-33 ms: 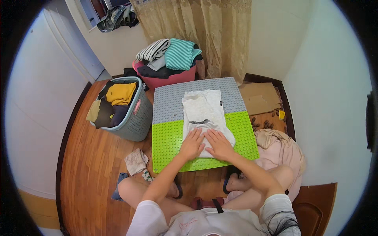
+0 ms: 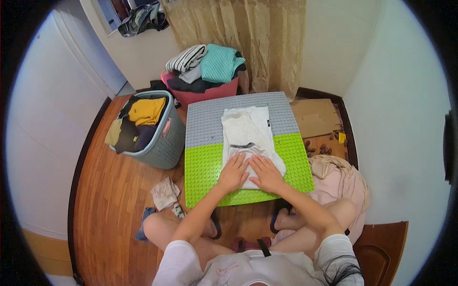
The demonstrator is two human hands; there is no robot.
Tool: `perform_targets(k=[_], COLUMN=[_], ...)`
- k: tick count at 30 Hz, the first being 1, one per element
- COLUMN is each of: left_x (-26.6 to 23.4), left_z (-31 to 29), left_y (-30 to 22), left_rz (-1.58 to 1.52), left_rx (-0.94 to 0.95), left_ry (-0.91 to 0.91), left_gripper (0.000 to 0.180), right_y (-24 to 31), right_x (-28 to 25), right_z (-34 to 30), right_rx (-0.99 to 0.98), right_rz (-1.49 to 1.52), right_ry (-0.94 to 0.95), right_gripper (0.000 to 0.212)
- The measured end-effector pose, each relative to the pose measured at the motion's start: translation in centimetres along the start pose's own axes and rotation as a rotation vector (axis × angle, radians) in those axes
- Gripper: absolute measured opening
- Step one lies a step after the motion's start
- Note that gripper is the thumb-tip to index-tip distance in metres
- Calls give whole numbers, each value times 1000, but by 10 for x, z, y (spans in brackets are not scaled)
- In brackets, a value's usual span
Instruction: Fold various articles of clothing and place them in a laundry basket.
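Observation:
A white T-shirt point(image 2: 248, 126) lies folded into a long strip on a studded grey and green tabletop point(image 2: 202, 162). Its dark-edged neckline shows across the middle, and a small black label sits on its right edge. Flat on the near part of the shirt rests my left hand point(image 2: 233, 174), fingers stretched out and pointing away from me. Beside it my right hand point(image 2: 265, 174) presses down the same way, with the fingertips of both hands close together. Neither hand grips the cloth. The fabric under my palms is hidden.
Left of the table stands a grey-blue laundry basket point(image 2: 164, 143) full of clothes. Behind it is a pink basket point(image 2: 210, 94) heaped with garments. Crumpled cloths point(image 2: 165, 193) lie on the floor at left, a pale pink blanket point(image 2: 341, 178) at right, and flattened cardboard point(image 2: 315, 117) beyond.

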State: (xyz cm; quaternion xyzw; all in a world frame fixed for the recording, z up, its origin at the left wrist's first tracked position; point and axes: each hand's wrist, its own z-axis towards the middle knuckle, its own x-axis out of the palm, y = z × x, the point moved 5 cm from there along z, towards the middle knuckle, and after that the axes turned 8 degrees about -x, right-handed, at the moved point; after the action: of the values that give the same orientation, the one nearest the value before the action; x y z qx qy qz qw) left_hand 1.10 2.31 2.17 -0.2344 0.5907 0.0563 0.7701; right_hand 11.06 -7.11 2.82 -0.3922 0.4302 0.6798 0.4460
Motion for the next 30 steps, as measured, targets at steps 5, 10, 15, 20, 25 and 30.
perform_targets(k=[5,10,15,20,25,30], left_x=[1,-1,2,-8,-27,-20], left_z=[-1,-11,-10,-18,-41,-40], left_y=[-6,3,7,13,32,51], left_rz=[18,-16,-125,-298,-842,-1578], left_rx=[-6,-26,-29,-6,-303,-474], left_ry=[-32,-30,58,220,894,873], left_gripper=[52,52,54,49,77,83], right_y=[-4,20,10,8,11,-51], right_x=[-2,-21,-8,-23,-71,-84], right_z=[-3,-11,-24,-23,6,53], right_rx=[-5,-101,-160,-108,24,27], right_rz=[-23,-54,-208,61,439,697], right_ry=[20,133,147,147,556,452], right_gripper=[68,65,53,26,19,23])
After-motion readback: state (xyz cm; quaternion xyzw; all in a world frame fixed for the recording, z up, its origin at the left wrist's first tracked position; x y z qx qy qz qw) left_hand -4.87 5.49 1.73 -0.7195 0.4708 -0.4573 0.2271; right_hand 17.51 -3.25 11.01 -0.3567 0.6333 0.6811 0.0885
